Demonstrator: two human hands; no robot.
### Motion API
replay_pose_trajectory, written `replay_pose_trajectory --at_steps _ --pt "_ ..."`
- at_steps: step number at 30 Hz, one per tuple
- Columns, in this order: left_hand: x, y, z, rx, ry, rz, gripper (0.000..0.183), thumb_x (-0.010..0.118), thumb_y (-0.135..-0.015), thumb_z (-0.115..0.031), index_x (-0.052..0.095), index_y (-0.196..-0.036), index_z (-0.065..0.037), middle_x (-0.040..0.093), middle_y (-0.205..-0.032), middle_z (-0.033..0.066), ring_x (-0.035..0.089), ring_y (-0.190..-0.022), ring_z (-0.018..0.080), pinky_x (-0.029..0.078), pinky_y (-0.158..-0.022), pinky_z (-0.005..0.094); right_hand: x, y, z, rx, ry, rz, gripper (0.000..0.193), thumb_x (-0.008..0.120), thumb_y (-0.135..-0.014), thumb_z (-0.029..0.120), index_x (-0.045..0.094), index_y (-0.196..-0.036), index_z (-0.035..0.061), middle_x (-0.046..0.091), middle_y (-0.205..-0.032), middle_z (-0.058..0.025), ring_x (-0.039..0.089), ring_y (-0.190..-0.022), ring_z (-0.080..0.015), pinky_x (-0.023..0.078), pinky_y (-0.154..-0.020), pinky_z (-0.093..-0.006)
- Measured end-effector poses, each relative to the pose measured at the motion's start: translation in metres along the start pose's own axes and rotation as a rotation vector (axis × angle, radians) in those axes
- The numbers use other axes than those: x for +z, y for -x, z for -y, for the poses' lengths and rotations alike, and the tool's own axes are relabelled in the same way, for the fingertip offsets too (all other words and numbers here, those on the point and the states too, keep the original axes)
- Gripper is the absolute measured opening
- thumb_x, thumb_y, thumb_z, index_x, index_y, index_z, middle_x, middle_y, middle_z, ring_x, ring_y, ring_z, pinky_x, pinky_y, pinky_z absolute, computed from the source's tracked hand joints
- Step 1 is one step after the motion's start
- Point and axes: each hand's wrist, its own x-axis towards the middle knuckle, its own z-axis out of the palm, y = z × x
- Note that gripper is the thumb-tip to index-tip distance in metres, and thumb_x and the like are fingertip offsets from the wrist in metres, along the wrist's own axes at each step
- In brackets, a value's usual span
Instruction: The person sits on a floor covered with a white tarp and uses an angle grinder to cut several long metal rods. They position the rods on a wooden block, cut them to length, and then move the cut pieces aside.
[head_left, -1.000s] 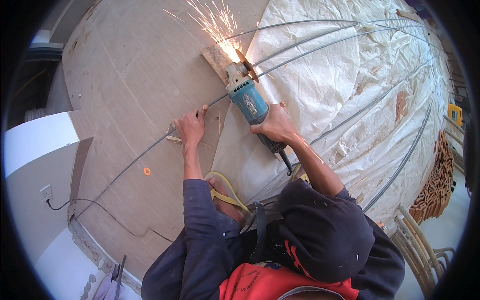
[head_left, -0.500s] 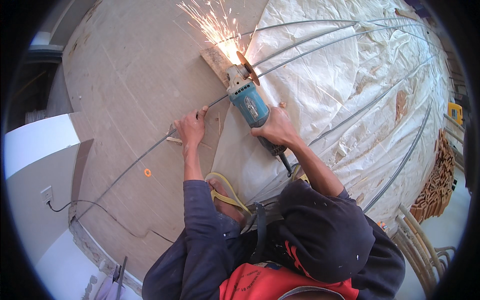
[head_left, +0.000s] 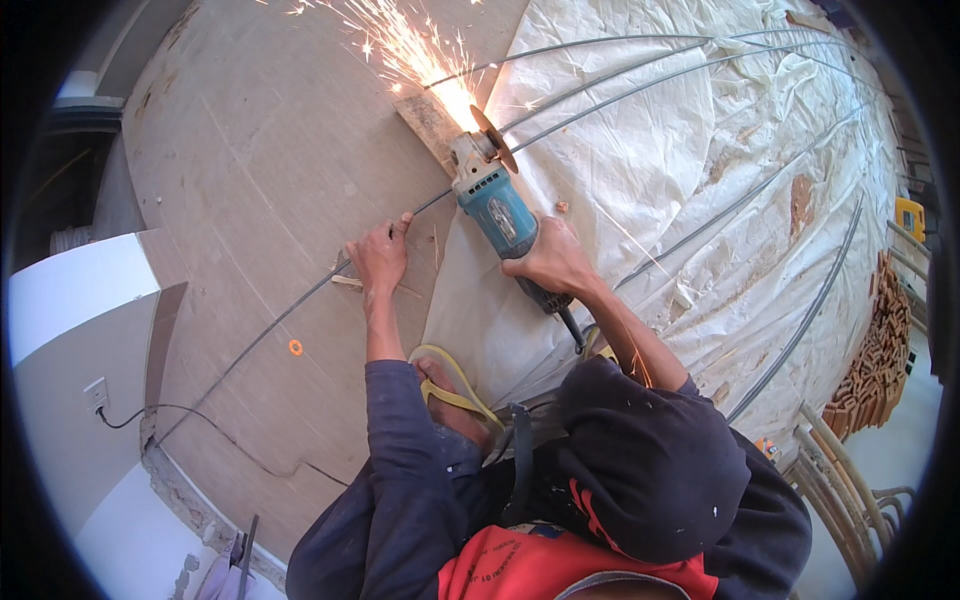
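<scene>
My right hand (head_left: 553, 258) is wrapped around the body of a teal angle grinder (head_left: 500, 212). Its brown cutting disc (head_left: 494, 138) meets a long thin steel rod (head_left: 300, 302), and bright sparks (head_left: 425, 60) fan out beyond it toward the far left. My left hand (head_left: 380, 258) grips that rod to the left of the grinder, its fingers closed around it. Under the rod near the disc lies a wooden board (head_left: 425, 125). The exact contact of disc and rod is partly hidden by the grinder head and the glare.
Several more rods (head_left: 770, 185) lie across a crumpled white sheet (head_left: 640, 130) on the right. A cord (head_left: 230, 440) runs from a wall socket (head_left: 95, 393) over the tiled floor. An orange ring (head_left: 295, 347) lies left of my foot; stacked bricks (head_left: 868, 370) stand far right.
The spark spray has grown longer and wider toward the far left, and a few sparks now show by my right forearm. The grinder has barely shifted; both hands keep their grip.
</scene>
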Motion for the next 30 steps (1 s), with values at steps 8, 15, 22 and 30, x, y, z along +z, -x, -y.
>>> replay_pose_trajectory --at_steps 8,15,22,30 --pt "0.004 0.000 0.004 0.002 0.004 -0.071 0.065 0.040 -0.096 -0.061 0.063 -0.072 -0.004 0.063 -0.072 0.0204 0.059 -0.076 0.0393 0.034 -0.079 0.0447 -0.006 0.006 0.011 -0.031 -0.045 0.005 0.062 0.077 -0.056 0.030 0.062 -0.100 -0.0112 0.067 -0.085 -0.0244 0.067 -0.082 -0.0332 0.052 -0.080 -0.0396" --pt "0.004 0.000 0.002 0.004 0.007 -0.071 0.067 0.039 -0.096 -0.062 0.062 -0.070 -0.004 0.062 -0.071 0.0207 0.058 -0.075 0.0397 0.034 -0.079 0.0452 -0.006 0.002 0.009 0.005 0.006 0.026 0.064 0.077 -0.055 0.030 0.061 -0.100 -0.0125 0.066 -0.085 -0.0251 0.067 -0.082 -0.0340 0.051 -0.081 -0.0404" --pt "0.004 0.000 0.002 0.007 0.015 -0.062 0.068 0.038 -0.095 -0.062 0.061 -0.070 -0.003 0.062 -0.071 0.0214 0.058 -0.075 0.0403 0.034 -0.079 0.0452 -0.007 0.003 0.011 -0.021 0.003 0.010 0.064 0.077 -0.055 0.030 0.061 -0.100 -0.0130 0.066 -0.085 -0.0255 0.066 -0.083 -0.0338 0.051 -0.081 -0.0402" --pt "0.007 0.000 0.004 0.019 0.006 -0.090 0.067 0.039 -0.096 -0.061 0.061 -0.071 -0.004 0.062 -0.072 0.0212 0.059 -0.076 0.0402 0.034 -0.078 0.0452 -0.002 -0.005 0.003 -0.008 0.019 0.025 0.063 0.077 -0.055 0.031 0.062 -0.098 -0.0124 0.066 -0.082 -0.0247 0.066 -0.081 -0.0342 0.051 -0.081 -0.0401"
